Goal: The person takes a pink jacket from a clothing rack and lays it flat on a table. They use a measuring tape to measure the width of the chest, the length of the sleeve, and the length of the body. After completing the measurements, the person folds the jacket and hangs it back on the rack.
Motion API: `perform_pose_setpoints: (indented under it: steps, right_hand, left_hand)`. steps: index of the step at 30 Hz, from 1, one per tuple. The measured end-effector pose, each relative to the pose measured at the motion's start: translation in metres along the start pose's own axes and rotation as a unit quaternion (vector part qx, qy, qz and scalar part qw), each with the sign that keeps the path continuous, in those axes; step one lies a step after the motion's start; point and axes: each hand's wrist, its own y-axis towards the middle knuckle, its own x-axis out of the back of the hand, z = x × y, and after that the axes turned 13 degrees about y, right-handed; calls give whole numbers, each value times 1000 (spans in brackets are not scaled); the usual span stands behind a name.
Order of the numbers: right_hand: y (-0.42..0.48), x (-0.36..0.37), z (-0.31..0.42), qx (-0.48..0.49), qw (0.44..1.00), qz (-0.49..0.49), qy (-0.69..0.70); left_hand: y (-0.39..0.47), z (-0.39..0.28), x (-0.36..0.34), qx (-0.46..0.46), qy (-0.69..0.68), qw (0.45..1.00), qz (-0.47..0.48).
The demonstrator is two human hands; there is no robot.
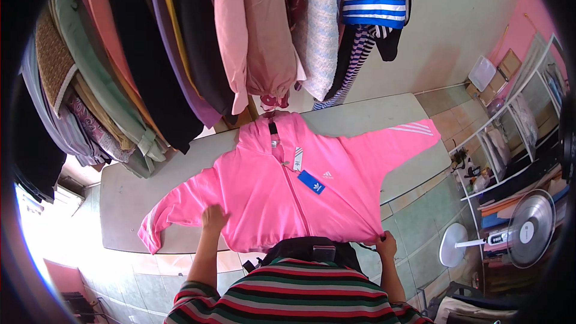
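Note:
A bright pink zip-up Adidas hoodie (256,189) lies front side up on a pale table (130,193), hood away from me. A blue hang tag (311,182) and a white striped tag (298,158) rest by its closed zip. On the right, one sleeve is stretched out flat; the left-hand one bends toward me. My left hand (215,218) is on the hoodie where that bent sleeve meets the body; its fingers are curled and partly hidden, so I cannot tell whether it grips cloth. At the hem's right corner, my right hand (387,244) pinches the fabric.
Many garments (193,45) hang in a row above the table's far side, some close over it. To the right stand a white pedestal fan (526,232) and a white-framed shelf (508,108) with folded cloth. A black waist bag (310,248) sits at my waist.

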Motion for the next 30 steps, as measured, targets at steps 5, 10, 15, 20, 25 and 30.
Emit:
perform_pose_setpoints:
  steps: [5, 10, 15, 20, 25, 30]
  right_hand:
    - [-2, 13, -18, -29, 999, -7, -33]
    - [0, 30, -50, -83, 995, 3, -60]
    - [67, 39, -42, -54, 990, -65, 112]
    - [193, 38, 52, 71, 973, -90, 202]
    - [283, 2, 125, 2, 997, -9, -72]
    - [296, -51, 216, 48, 996, 26, -76]
  left_hand:
    - [123, -52, -3, -80, -39, 974, -208]
    - [170, -116, -6, -52, -27, 992, -109]
    - [160, -132, 7, -147, -45, 988, -5]
    - [133, -119, 2, -114, -145, 982, 27]
    - [73, -105, -12, -47, -219, 973, -62]
    - [8, -78, -30, 91, -245, 954, -150]
